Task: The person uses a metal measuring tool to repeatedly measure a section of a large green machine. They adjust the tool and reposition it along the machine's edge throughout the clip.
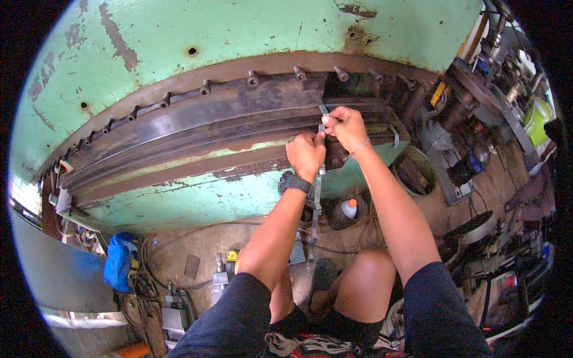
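Observation:
A long, narrow grey metal strip (317, 206) with bends along it hangs over the front of a green press brake and runs down toward the floor. My left hand (305, 155), below a black wristwatch, is closed with thumb and fingers pinched at the strip. Just above and to the right, my right hand (348, 130) pinches the strip near its upper part. That upper end (323, 110) reaches in between the dark upper blade (227, 106) and the lower die (239, 126). My fingers partly hide the strip where I grip it.
A row of bolts (253, 77) lines the upper beam. Below stand a bottle with an orange cap (349, 207) and a round bin (413, 171). A blue bag (121, 262), cables and a yellow tape measure (231, 255) lie left; machine parts (459, 113) crowd the right.

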{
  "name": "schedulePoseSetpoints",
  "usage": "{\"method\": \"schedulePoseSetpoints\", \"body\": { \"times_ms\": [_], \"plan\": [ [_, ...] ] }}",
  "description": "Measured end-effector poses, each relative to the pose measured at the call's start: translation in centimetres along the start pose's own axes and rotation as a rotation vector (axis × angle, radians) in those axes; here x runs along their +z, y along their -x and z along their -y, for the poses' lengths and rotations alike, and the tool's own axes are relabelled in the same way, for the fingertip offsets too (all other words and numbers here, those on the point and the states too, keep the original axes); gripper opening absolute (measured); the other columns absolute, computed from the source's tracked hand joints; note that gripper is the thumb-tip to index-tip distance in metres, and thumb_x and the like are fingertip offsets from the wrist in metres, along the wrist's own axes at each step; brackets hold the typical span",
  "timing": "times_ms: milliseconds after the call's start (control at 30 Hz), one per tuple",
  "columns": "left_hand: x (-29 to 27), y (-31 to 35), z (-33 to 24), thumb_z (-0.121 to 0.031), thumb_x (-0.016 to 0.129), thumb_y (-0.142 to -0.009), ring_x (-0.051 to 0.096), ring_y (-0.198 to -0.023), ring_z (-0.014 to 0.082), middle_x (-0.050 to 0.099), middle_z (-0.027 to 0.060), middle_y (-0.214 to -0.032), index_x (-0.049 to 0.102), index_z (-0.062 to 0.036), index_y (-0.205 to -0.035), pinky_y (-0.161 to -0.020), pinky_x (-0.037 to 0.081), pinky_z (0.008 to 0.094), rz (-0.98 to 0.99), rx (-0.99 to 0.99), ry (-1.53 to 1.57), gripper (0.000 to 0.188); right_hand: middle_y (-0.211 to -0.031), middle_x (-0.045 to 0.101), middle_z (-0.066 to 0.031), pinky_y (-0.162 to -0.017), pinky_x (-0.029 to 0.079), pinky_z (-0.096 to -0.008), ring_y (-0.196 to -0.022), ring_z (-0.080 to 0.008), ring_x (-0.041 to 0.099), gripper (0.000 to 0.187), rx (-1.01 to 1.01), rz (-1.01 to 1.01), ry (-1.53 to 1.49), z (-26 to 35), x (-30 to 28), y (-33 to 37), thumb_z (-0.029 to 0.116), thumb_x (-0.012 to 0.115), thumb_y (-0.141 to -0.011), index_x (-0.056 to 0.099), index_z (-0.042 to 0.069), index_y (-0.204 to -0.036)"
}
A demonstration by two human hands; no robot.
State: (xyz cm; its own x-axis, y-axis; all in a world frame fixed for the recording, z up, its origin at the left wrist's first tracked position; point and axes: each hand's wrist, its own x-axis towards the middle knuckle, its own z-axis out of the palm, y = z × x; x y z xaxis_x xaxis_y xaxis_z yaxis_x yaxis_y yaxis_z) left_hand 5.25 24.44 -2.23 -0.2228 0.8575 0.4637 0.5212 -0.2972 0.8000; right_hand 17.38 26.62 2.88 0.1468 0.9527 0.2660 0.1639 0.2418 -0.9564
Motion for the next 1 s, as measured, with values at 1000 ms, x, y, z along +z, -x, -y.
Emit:
{"method": "schedulePoseSetpoints", "body": {
  "times_ms": [1000],
  "plan": [
    [0.2,0.2,0.5,-0.04,0.07,-0.087,0.067,-0.076,0.0406,0.07,0.019,-0.075,0.077,-0.0096,-0.078,-0.077,0.045,0.0458,0.038,-0.131,-0.108,0.033,-0.056,0.067,-0.0115,-0.065,0.056,-0.0417,-0.054,-0.0274,0.068,0.055,0.007,-0.023,0.823,2.5,-0.2,-1.2,0.053,0.085,-0.072,0.067,0.003,-0.058]
  ]
}}
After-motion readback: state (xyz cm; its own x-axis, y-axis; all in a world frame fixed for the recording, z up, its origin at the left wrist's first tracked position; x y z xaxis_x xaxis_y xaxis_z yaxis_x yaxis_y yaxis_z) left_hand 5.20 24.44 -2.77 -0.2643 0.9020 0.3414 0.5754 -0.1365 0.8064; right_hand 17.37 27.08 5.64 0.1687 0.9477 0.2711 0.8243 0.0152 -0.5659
